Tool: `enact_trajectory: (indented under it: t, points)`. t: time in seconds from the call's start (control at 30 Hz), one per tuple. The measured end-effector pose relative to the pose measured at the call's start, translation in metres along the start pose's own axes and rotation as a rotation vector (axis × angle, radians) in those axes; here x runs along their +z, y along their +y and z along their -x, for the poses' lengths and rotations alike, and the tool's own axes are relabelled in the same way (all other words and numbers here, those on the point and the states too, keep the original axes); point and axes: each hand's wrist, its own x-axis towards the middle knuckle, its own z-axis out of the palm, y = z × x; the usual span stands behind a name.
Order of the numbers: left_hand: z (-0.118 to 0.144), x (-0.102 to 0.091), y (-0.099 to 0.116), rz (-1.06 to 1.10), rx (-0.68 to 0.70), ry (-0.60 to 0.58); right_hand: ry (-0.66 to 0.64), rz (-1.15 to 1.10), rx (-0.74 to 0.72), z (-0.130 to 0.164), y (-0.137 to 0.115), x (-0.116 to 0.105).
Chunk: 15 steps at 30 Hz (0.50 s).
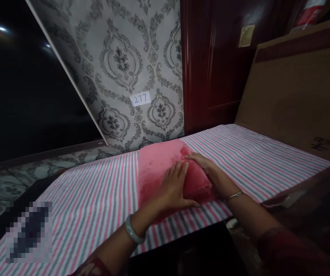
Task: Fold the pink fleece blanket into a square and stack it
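Note:
A pink-red plush cloth (159, 157), folded at its right part, lies on a striped sheet (101, 191). Pressed flat on the middle of the cloth is my left hand (175, 188), fingers stretched and thumb spread to the right. At the cloth's right side, my right hand (208, 166) is curled round the edge of the raised, darker red fold. Some of its fingers are hidden behind that fold. The nap shows darker brushed patches near both hands.
Behind the sheet stands a patterned wall with a paper label (141, 98) reading 277. A large dark screen (38, 88) leans at the left, and a dark red door (211, 69) is at the back. A cardboard box (297, 88) stands at the right.

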Motion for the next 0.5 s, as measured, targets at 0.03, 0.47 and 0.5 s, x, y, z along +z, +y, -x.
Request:
enact_trajectory:
  t: [0.03,0.47,0.5]
  points:
    - [-0.001,0.009,0.006,-0.026,-0.009,0.046,0.006,-0.006,-0.022,0.000,-0.002,-0.001]
    - [-0.024,-0.069,-0.053,1.169,-0.460,0.908,0.105,-0.030,-0.035,-0.003,0.028,0.033]
    - [-0.021,-0.079,-0.056,1.210,-0.432,0.940,0.088,0.061,-0.081,-0.005,0.035,0.041]
